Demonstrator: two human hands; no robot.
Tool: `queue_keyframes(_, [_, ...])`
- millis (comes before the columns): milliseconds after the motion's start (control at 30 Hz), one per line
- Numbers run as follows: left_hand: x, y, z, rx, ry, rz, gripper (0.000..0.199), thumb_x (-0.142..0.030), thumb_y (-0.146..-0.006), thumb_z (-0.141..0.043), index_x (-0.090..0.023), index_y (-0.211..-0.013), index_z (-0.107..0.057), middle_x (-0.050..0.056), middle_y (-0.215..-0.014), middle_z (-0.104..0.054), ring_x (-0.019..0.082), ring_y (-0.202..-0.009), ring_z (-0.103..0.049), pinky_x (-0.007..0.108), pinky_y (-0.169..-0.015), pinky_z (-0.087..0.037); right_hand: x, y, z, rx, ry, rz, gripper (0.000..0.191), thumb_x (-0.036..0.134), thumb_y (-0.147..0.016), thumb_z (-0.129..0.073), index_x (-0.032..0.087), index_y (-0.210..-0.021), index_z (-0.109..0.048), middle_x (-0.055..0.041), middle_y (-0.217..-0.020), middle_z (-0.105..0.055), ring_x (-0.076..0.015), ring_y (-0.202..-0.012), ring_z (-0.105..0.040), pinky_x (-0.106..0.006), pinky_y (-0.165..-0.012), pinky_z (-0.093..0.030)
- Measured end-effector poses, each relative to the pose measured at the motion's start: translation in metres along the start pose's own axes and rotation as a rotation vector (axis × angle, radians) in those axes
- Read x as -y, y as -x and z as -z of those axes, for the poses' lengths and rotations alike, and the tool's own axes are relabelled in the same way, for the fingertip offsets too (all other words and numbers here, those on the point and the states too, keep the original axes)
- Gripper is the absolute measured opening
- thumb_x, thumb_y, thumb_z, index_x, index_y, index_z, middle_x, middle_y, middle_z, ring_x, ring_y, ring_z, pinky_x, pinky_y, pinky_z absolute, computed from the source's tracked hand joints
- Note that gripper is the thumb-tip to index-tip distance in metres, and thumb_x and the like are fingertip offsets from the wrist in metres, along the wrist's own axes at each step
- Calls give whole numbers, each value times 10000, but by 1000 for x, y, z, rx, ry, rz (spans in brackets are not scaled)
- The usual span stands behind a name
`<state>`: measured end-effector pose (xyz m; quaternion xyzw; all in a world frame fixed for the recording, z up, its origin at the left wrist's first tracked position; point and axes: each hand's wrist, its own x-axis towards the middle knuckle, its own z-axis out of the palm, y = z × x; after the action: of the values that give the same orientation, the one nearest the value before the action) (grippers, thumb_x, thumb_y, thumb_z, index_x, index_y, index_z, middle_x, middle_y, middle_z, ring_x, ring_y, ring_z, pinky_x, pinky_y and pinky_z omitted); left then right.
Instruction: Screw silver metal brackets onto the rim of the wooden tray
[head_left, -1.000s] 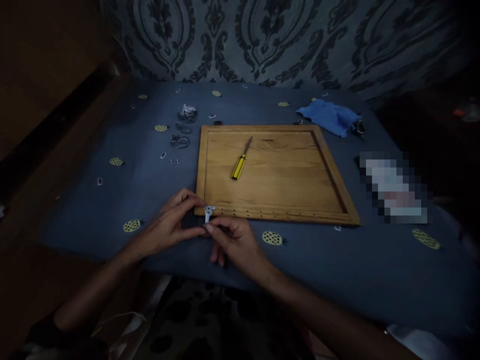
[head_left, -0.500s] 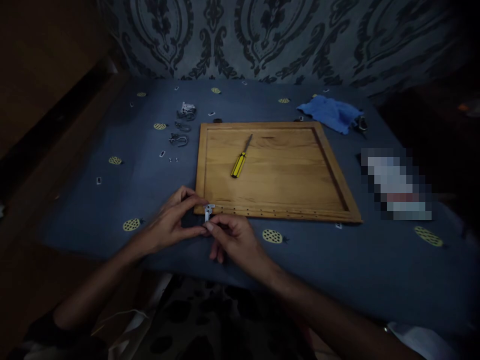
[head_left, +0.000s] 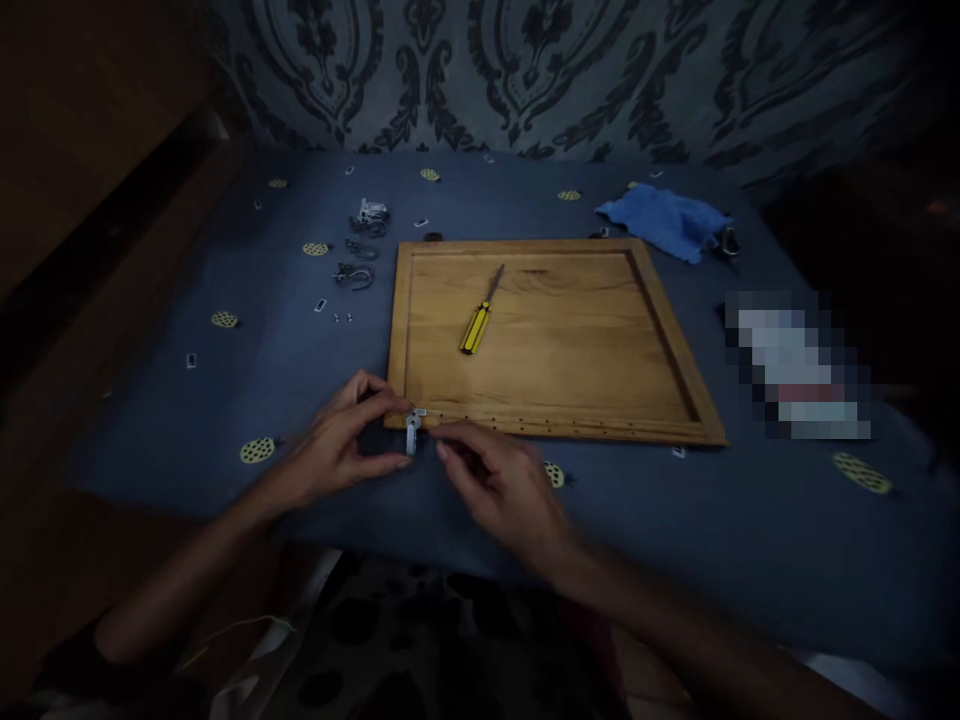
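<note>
A framed wooden panel (head_left: 540,340) lies flat on the blue patterned cloth. At its near left corner, a silver metal hinge (head_left: 413,430) is held between the thumb and fingers of my left hand (head_left: 345,440). My right hand (head_left: 499,475) is just right of the hinge, apart from it, with thumb and index finger nearly together and the other fingers curled. Whether anything small is between them cannot be made out. A yellow and black screwdriver (head_left: 475,326) rests on the panel. Small dark holes run along the panel's near edge.
Several metal hinges and hooked pieces (head_left: 354,275) lie left of the panel, with small screws (head_left: 343,318) nearer me. A blue rag (head_left: 667,222) is at the back right. Further right sits a blurred-out object (head_left: 802,370). A patterned backrest (head_left: 517,80) rises behind.
My right hand has let go of the hinge and moved a little to the right. My left hand still holds the hinge at the corner. The view has shifted slightly.
</note>
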<state>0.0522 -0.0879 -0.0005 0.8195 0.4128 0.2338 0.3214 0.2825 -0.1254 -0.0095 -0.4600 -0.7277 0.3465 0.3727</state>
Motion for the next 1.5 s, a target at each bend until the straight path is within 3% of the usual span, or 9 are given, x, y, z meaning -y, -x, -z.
queue_keyframes(133, [0,0,-1,-5,5,-2,443,-505,-902,-711,-258,-1262,-639,55,-1136,-549,234,-1099,-553,401,-976,-527,-7,-8,12,-79,367,418,197,125,-1001,-539,128,-1083,-718,-116,-1007,-763,-216,-919,-699,-364,-821,-602])
queue_keyframes(300, [0,0,0,-10,7,-9,443,-492,-907,-711,-272,-1282,-629,53,-1139,-548,236,-1112,-544,406,-977,-528,-19,-13,9,-46,377,608,239,71,-975,-577,70,-1180,-700,-142,-1143,-769,-249,-1133,-659,-429,-967,-575])
queue_keyframes(633, [-3,2,2,17,-8,42,432,-474,-907,-719,-281,-1283,-630,55,-1152,-536,234,-1126,-536,415,-1014,-519,-29,-12,8,39,371,538,315,136,-1032,-496,186,-1276,-690,-79,-1241,-758,-245,-1197,-643,-479,-1006,-531])
queue_keyframes(1067, [-1,3,3,-16,-31,-1,421,-445,-910,-724,-266,-1277,-621,48,-1150,-543,219,-1119,-546,367,-992,-521,-30,-11,7,26,337,543,289,117,-1010,-524,129,-1252,-682,-104,-1244,-750,-249,-1214,-623,-465,-1009,-544])
queue_keyframes(1267, [-1,4,3,-5,-38,18,433,-461,-905,-724,-266,-1278,-623,61,-1167,-566,240,-1127,-557,401,-993,-531,-30,-10,7,85,340,497,378,124,-1014,-507,168,-1370,-626,-112,-1315,-718,-258,-1277,-597,-496,-1041,-520])
queue_keyframes(1500, [-4,3,0,18,-130,-10,488,-496,-921,-692,-255,-1330,-581,75,-1190,-559,245,-1151,-563,403,-995,-540,-30,-10,4,130,437,517,357,123,-1027,-481,134,-1351,-630,-132,-1349,-699,-274,-1315,-566,-509,-1086,-464])
